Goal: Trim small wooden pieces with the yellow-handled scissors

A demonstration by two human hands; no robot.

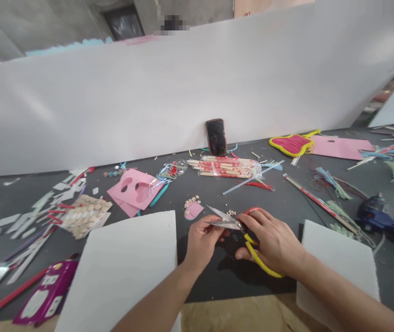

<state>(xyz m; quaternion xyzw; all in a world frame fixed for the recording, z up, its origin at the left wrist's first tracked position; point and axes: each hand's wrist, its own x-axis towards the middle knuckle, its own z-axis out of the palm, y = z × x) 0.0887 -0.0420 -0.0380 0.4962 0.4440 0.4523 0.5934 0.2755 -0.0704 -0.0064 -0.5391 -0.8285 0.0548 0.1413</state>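
My right hand (275, 240) grips a pair of scissors (229, 223) with yellow and red handles, its blades parted and pointing left. Close to the blades, my left hand (202, 237) has its thumb and fingers pinched together; whatever sits between them is too small or hidden to name. Just beyond my hands lie a small pink paper square (194, 210), a little cluster of pale beads (192, 201) and another few pale bits (230, 212) behind the scissors.
White boards (128, 276) flank my arms. Farther back are wrapped wooden sticks (224, 167), a phone (217, 137) leaning on the white partition (183, 92), and pink cutout paper (136, 191). A blue glue gun (387, 221) lies right; paper strips (44, 207) litter the left.
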